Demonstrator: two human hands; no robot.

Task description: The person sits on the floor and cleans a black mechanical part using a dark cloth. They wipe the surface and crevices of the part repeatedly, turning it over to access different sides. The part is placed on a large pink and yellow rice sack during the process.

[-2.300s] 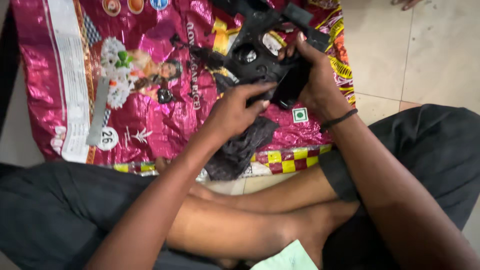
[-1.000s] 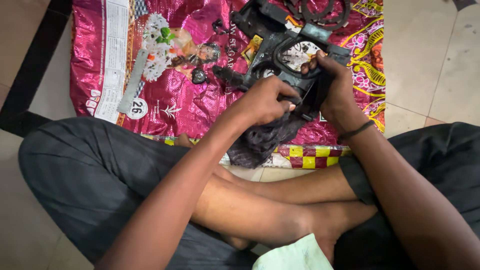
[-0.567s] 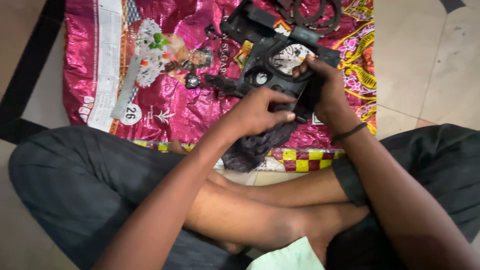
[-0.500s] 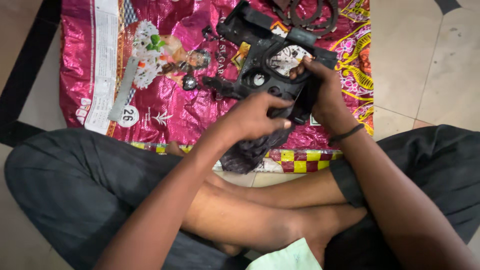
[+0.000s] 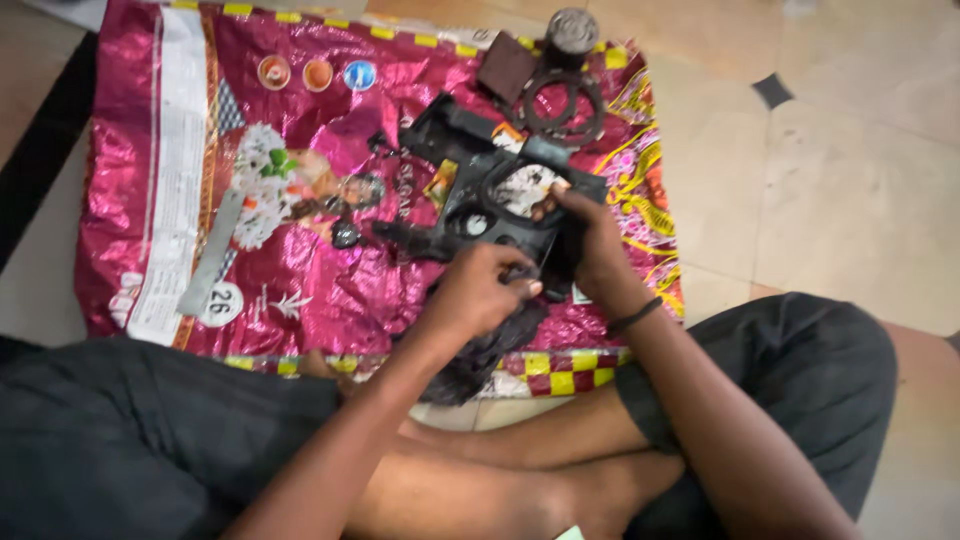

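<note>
Our left hand (image 5: 480, 290) has fingers curled tight together, pinching the near edge of the black plastic housing (image 5: 490, 205) w/ a dark rag (image 5: 480, 355) bunched just under it; our right hand (image 5: 590, 250) is clamped on the housing's right side, thumb & fingers wrapped round it, fingertips (image 5: 555, 190) at the rim of its round opening. The housing sits tilted, in the middle-right of the magenta woven sack (image 5: 300, 270) spread flat on the tiled floor (image 5: 850, 200), just ahead of our crossed legs. The rag hangs from under the left hand down over the sack's near yellow-checked edge. No real containers here; the sack serves as a mat & carries loose bits: a flat grey metal strip (image 5: 210, 255) on its left, a few small dark parts (image 5: 350, 225) near the centre, approx. left of the housing, a black ring (image 5: 565, 105) & a dark brown square pad (image 5: 505, 68) at the far edge, a dark ribbed cylinder (image 5: 572, 32) just beyond the ring. Sack print: white panel down the left side, flower picture in the middle, three small round badges up top, a white round label low left. Thin dark band on the right wrist
</note>
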